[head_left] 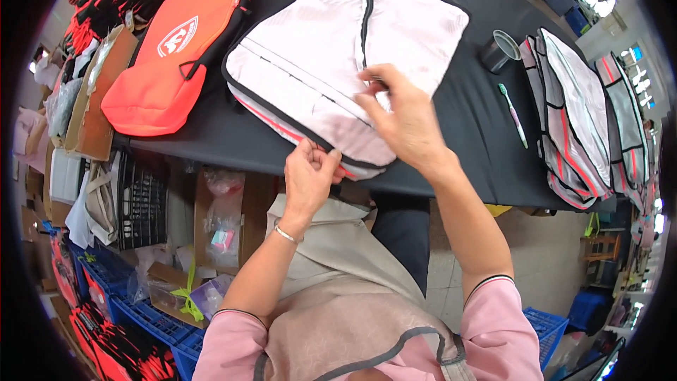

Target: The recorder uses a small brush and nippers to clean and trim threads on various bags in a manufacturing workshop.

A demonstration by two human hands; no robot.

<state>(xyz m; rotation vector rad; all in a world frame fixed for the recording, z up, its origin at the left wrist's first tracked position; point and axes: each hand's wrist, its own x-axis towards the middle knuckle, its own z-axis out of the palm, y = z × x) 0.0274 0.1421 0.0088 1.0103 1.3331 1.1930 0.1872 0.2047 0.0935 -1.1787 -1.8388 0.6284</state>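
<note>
Left hand (310, 173) grip pinches the pink backpack (338, 63) hem at the bench (465, 127) near edge. Right hand (402, 116) grip pinches its front panel.

Thing: pale pink fabric backpack with black piping and zip (331, 49)
Pose: lying flat, tilted
Place: upper centre of frame, lower corner overhanging table edge
</note>
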